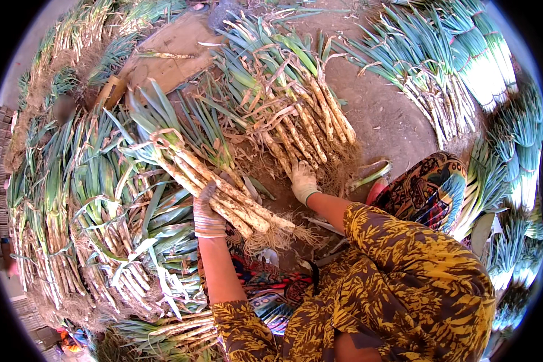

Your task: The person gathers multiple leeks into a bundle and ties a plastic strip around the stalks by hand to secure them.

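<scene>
My left hand (pixel 209 212), in a striped work glove, is closed around the white stalks of a few long green onions (pixel 206 177). Their roots point toward my lap and their leaves toward the far left. My right hand (pixel 304 181), in a pale glove, reaches to the lower end of a heap of soil-stained green onions (pixel 308 114) in front of me. Its fingers are curled on a stalk by the roots; the fingertips are partly hidden.
Unpeeled green onions (pixel 51 205) lie in thick rows at left. A brown sheet (pixel 172 57) lies at far left. Cleaner stalks (pixel 443 111) rest at far right, beside tied bundles (pixel 485 63) with white stems. One loose onion (pixel 371 175) lies near my patterned knee (pixel 425 187).
</scene>
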A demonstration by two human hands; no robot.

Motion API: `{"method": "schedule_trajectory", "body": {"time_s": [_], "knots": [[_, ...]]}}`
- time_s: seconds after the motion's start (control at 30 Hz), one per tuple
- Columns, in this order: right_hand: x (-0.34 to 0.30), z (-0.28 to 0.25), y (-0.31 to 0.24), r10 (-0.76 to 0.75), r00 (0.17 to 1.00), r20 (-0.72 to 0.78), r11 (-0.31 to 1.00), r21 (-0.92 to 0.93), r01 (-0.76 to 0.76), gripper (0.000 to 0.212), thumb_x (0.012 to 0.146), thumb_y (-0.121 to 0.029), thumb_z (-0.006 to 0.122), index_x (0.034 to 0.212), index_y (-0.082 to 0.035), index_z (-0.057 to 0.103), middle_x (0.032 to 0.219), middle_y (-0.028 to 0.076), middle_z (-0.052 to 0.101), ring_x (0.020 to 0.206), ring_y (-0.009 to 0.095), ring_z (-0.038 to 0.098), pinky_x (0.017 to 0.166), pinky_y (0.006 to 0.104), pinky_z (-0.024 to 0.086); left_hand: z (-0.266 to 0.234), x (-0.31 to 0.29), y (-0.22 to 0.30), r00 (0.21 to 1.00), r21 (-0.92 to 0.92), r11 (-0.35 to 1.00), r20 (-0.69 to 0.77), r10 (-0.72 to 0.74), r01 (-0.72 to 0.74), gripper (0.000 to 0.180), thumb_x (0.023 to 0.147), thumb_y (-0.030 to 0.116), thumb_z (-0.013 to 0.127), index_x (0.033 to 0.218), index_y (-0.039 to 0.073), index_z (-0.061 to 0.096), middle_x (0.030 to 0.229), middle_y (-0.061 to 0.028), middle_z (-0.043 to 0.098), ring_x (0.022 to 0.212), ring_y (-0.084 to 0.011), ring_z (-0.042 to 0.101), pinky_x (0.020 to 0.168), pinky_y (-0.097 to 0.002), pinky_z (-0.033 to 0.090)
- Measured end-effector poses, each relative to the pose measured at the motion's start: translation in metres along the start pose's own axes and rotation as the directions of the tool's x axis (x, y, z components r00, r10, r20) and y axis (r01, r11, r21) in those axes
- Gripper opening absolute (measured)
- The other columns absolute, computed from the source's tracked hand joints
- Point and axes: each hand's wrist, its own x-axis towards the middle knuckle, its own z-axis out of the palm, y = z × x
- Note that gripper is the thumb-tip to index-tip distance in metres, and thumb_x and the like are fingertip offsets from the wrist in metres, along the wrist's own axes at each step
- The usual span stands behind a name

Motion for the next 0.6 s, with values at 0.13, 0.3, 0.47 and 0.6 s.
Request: {"method": "schedule_trajectory", "body": {"time_s": [0.13, 0.3, 0.47, 0.6], "knots": [[0.002, -0.048, -0.004, 0.069, 0.960, 0.273, 0.916, 0.364, -0.169, 0.081, 0.084, -0.011, 0.067, 0.148, 0.002, 0.020, 0.124, 0.023, 0.053, 0.112, 0.036, 0.057, 0.085, 0.0391, 0.055, -0.019, -0.005, 0.006, 0.999, 0.021, 1.000, -0.049, -0.020, 0.021, 0.026, 0.088, 0.013, 0.065, 0.111, 0.002, 0.059, 0.101, -0.0104, 0.068, 0.093, -0.0274, 0.066, 0.083, -0.0462, 0.056], [0.017, -0.085, 0.040, -0.110, 0.925, 0.363, 0.764, 0.627, -0.155, 0.074, 0.082, -0.013, 0.076, 0.141, 0.005, 0.036, 0.091, 0.017, 0.064, 0.069, 0.025, 0.062, 0.065, 0.0334, 0.054, 0.019, -0.007, -0.002, 0.994, -0.003, 0.995, -0.053, -0.100, 0.100, 0.028, 0.086, 0.011, 0.068, 0.111, 0.002, 0.058, 0.100, -0.0122, 0.066, 0.088, -0.0300, 0.066, 0.080, -0.0470, 0.056], [-0.107, -0.154, 0.020, -0.305, 0.933, 0.189, 0.666, 0.743, 0.067, 0.078, 0.082, -0.010, 0.073, 0.144, 0.007, 0.030, 0.113, 0.025, 0.058, 0.093, 0.029, 0.058, 0.081, 0.0324, 0.051, -0.003, -0.007, -0.007, 0.994, -0.062, 0.993, -0.013, -0.106, 0.105, 0.027, 0.086, 0.012, 0.067, 0.111, 0.004, 0.060, 0.103, -0.0118, 0.067, 0.091, -0.0288, 0.066, 0.081, -0.0476, 0.055], [-0.105, -0.114, 0.047, -0.342, 0.911, 0.228, 0.397, 0.914, -0.079, 0.086, 0.081, -0.017, 0.075, 0.145, 0.010, 0.024, 0.150, 0.028, 0.030, 0.140, 0.032, 0.031, 0.115, 0.0363, 0.025, 0.005, -0.004, -0.014, 0.991, -0.029, 0.994, -0.077, -0.106, 0.104, 0.023, 0.088, 0.014, 0.065, 0.108, 0.003, 0.063, 0.103, -0.0121, 0.068, 0.090, -0.0289, 0.066, 0.081, -0.0461, 0.056]]}}
